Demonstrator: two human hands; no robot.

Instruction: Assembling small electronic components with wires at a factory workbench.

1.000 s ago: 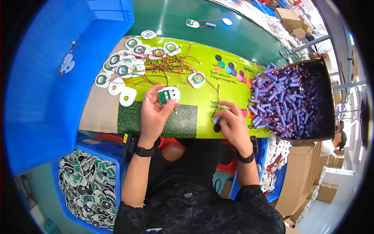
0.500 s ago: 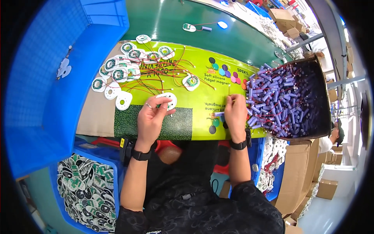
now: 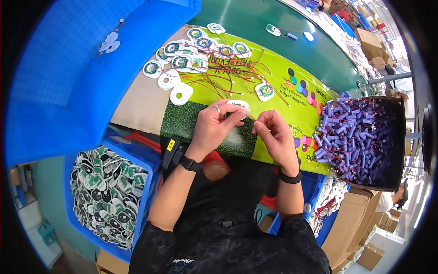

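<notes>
My left hand (image 3: 216,127), a ring on one finger, is closed in a pinch at the near edge of a white oval disc (image 3: 240,108) with small holes. My right hand (image 3: 277,139) is just to the right, thumb and fingertips pinched together. A thin wire (image 3: 249,118) shows between the two hands at the right fingertips. What else the right hand holds is hidden by its fingers. Beyond them lies a pile of white oval discs with green ring-shaped circuit boards (image 3: 182,62) and red wires. One such disc with a board (image 3: 264,91) lies apart on the right.
A black bin (image 3: 393,150) of purple cylindrical batteries stands at right. A large blue bin (image 3: 150,41) borders the left side. Below the table edge are a blue crate (image 3: 146,201) of circuit-board discs and another of white parts (image 3: 333,196). A lit lamp piece (image 3: 309,36) lies on the green surface.
The right hand has come left from beside the battery bin to the left hand. The purple battery seen at its fingers before is out of sight. The whole view has turned and shifted.
</notes>
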